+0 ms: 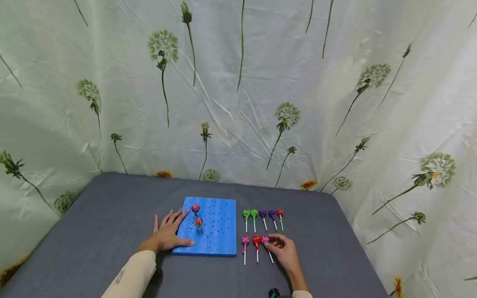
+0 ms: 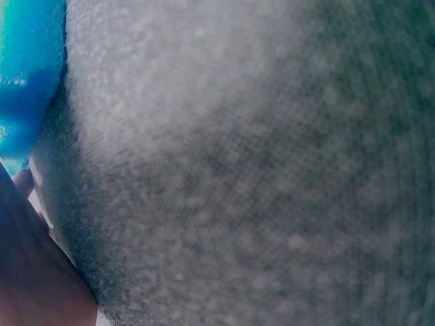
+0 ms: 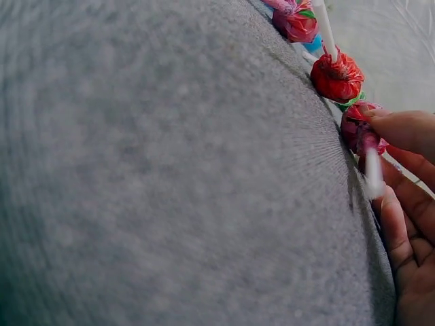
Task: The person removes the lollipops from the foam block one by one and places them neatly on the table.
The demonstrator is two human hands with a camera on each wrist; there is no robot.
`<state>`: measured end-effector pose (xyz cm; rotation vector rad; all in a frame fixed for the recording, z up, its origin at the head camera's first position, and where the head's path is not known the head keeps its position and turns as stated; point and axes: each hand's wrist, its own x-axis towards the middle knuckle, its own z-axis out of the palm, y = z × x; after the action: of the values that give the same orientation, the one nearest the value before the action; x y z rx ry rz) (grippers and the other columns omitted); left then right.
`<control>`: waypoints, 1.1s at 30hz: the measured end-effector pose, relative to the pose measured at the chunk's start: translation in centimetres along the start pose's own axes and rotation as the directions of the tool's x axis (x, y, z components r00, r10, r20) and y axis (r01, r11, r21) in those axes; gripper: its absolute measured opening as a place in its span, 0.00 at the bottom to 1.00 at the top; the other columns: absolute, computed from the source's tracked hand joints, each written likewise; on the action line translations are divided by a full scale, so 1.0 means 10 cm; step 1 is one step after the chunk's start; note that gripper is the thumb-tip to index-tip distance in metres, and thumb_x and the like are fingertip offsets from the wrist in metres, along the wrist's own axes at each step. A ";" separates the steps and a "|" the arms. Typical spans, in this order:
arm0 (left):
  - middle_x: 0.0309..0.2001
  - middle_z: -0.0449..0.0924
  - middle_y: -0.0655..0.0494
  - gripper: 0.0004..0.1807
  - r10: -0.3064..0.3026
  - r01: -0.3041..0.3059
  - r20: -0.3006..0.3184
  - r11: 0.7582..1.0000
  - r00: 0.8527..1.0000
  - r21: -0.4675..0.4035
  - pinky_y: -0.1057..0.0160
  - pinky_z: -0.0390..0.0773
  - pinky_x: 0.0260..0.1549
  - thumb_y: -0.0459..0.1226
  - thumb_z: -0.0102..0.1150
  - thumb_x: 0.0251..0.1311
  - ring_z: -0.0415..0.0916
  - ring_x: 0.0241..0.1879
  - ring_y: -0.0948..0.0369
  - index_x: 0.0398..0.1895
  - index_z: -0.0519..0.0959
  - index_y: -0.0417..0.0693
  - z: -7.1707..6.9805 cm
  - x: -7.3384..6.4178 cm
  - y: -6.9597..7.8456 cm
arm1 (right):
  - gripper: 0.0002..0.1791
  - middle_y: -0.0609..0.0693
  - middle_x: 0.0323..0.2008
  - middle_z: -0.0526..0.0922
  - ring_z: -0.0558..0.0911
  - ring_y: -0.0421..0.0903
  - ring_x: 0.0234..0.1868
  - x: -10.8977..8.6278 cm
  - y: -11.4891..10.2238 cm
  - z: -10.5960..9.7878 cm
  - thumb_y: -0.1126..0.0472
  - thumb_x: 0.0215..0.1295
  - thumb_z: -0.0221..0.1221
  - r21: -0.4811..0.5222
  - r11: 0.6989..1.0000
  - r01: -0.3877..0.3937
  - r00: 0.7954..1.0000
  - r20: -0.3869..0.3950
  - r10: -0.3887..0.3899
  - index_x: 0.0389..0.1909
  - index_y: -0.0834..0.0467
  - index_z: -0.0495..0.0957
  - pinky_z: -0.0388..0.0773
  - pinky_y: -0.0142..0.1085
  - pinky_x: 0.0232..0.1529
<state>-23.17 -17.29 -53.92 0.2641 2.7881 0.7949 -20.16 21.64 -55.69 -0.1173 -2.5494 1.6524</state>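
My left hand (image 1: 166,234) lies spread on the left edge of a blue foam board (image 1: 220,244) dotted with small holes. Two red-wrapped lollipops stand in this board, one farther back (image 1: 195,207) and one nearer the middle (image 1: 198,222). My right hand (image 1: 285,251) pinches the head of a pink lollipop (image 3: 360,125) between thumb and fingers, its white stick pointing toward me. Left of it lie a red lollipop (image 1: 256,240) and another pink lollipop (image 1: 245,240). In the left wrist view only part of the left hand (image 2: 34,265) shows, beside the board's blue edge (image 2: 27,81).
Behind the front row lies a second row: green lollipops (image 1: 254,213), purple lollipops (image 1: 263,213) and a red lollipop with a green stick (image 1: 280,212). Grey cloth (image 1: 328,248) covers the table. A floral curtain (image 1: 231,103) hangs behind it. A dark object (image 1: 274,293) sits at the front edge.
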 end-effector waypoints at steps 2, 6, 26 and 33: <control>0.74 0.48 0.38 0.63 0.000 0.000 0.001 1.000 1.000 0.001 0.30 0.19 0.60 0.69 0.66 0.39 0.37 0.72 0.35 0.76 0.52 0.52 0.00 0.00 0.00 | 0.18 0.50 0.26 0.78 0.71 0.37 0.23 0.00 0.00 0.00 0.67 0.50 0.71 0.006 1.000 0.012 1.000 0.010 -0.012 0.44 0.66 0.82 0.68 0.28 0.23; 0.73 0.49 0.37 0.62 -0.003 0.003 0.001 1.000 1.000 0.001 0.30 0.19 0.60 0.68 0.66 0.39 0.37 0.72 0.34 0.76 0.52 0.52 0.00 0.00 0.00 | 0.19 0.49 0.25 0.74 0.69 0.36 0.23 0.01 0.02 0.01 0.67 0.50 0.71 -0.013 0.999 0.035 0.999 0.025 -0.035 0.46 0.64 0.83 0.67 0.27 0.24; 0.73 0.49 0.37 0.63 0.005 -0.005 -0.005 1.000 1.000 0.014 0.29 0.19 0.59 0.69 0.66 0.39 0.37 0.71 0.33 0.76 0.52 0.52 0.00 0.01 -0.02 | 0.15 0.49 0.24 0.75 0.71 0.36 0.24 -0.01 0.02 0.06 0.68 0.47 0.72 0.013 1.000 0.012 0.998 -0.060 -0.011 0.37 0.66 0.83 0.69 0.28 0.25; 0.73 0.48 0.37 0.63 0.005 -0.005 -0.002 1.000 1.000 0.005 0.30 0.19 0.60 0.69 0.65 0.39 0.37 0.72 0.34 0.76 0.51 0.52 0.00 0.02 -0.01 | 0.15 0.49 0.24 0.75 0.71 0.37 0.24 0.00 0.02 0.05 0.67 0.47 0.72 -0.004 1.000 0.006 0.998 -0.063 -0.006 0.38 0.64 0.83 0.69 0.28 0.25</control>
<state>-23.33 -17.35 -54.03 0.2718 2.7923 0.7896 -20.22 21.25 -56.11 -0.1590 -2.5046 1.6155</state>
